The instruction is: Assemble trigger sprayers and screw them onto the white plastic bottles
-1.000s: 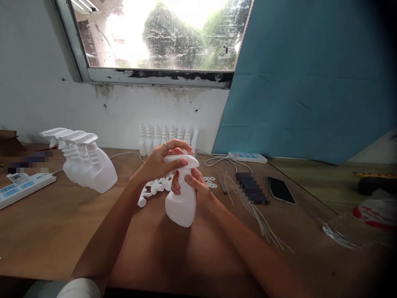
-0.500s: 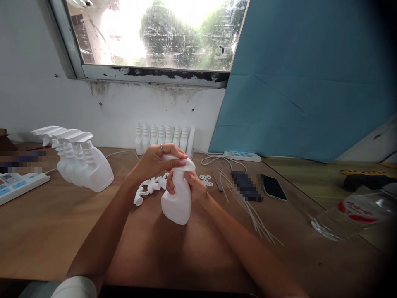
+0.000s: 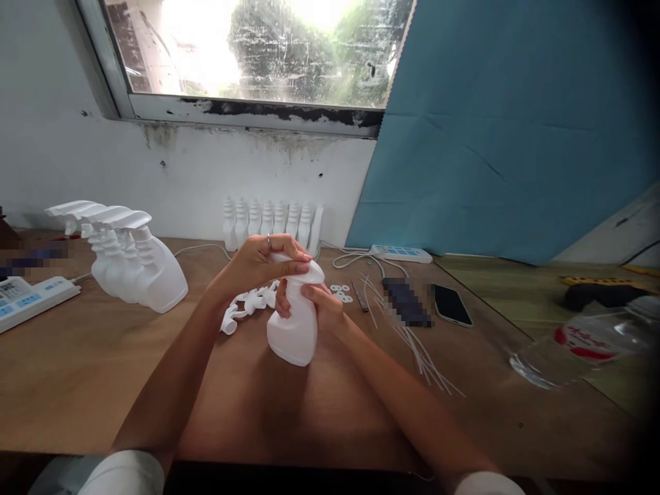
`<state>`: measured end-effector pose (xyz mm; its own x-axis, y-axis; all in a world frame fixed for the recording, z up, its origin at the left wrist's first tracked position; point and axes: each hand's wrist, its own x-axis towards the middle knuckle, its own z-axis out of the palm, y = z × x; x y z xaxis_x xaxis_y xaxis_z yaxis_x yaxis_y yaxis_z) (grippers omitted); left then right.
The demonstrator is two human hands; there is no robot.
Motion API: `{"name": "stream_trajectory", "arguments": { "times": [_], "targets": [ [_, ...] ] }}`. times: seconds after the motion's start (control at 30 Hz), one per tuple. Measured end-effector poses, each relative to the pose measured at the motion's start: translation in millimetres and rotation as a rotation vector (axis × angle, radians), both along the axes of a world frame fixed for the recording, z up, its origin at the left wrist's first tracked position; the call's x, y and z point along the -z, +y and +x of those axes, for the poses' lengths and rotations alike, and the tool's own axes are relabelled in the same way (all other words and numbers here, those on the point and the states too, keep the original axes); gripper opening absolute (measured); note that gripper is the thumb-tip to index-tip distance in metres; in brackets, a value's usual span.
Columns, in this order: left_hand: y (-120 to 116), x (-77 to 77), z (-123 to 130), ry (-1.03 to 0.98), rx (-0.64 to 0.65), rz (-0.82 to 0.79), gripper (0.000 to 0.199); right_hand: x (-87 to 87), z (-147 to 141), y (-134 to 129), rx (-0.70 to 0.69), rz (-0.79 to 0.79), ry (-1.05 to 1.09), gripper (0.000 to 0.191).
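A white spray bottle (image 3: pixel 293 337) stands upright on the table in front of me, with a white spray head (image 3: pixel 315 273) on its neck. My left hand (image 3: pixel 268 260), with a ring on one finger, is closed over the top of the spray head. Around the neck just below it wraps my right hand (image 3: pixel 328 311), its thumb in front and fingertips showing on the far side. Left of the bottle lie several small white plastic trigger parts (image 3: pixel 252 302). Several white rings (image 3: pixel 341 292) are to its right.
Assembled spray bottles (image 3: pixel 165 275) stand in a row at left, near a power strip (image 3: pixel 38 302). Bottle-shaped white pieces (image 3: pixel 267 223) line the wall. Thin white tubes (image 3: pixel 425 364), a pen-like tool (image 3: pixel 359 297), a phone (image 3: pixel 452 305) and a clear plastic bottle (image 3: pixel 572 347) are at right.
Both hands keep their hold on the spray bottle. My right thumb has shifted slightly left across its neck. The whole view has tilted a little.
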<state>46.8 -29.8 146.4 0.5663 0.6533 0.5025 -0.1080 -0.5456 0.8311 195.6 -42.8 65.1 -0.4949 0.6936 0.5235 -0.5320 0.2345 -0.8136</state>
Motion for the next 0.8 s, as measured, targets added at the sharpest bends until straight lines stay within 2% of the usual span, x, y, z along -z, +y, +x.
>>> {"name": "stream_trajectory", "arguments": {
  "times": [0.23, 0.33, 0.5, 0.7, 0.8],
  "targets": [
    [1.3, -0.7, -0.7, 0.003, -0.025, 0.035, 0.020, 0.4, -0.3, -0.4, -0.001, -0.027, 0.018, 0.034],
    [3.2, 0.7, -1.0, 0.018, -0.025, 0.041, 0.021, 0.3, -0.3, 0.3, 0.035, -0.032, -0.014, 0.029],
    [4.3, 0.6, -1.4, 0.029, -0.021, 0.041, 0.022, -0.7, 1.2, 0.6, 0.003, -0.033, 0.017, 0.038],
    [3.2, 1.4, -0.5, 0.031, -0.011, -0.011, 0.024, 0.7, 0.3, 2.6, 0.044, -0.007, -0.020, 0.027],
    [2.9, 1.6, 0.2, 0.016, -0.009, -0.013, 0.025, 0.9, 1.4, 2.5, -0.023, -0.046, 0.042, 0.030]
  ]
}}
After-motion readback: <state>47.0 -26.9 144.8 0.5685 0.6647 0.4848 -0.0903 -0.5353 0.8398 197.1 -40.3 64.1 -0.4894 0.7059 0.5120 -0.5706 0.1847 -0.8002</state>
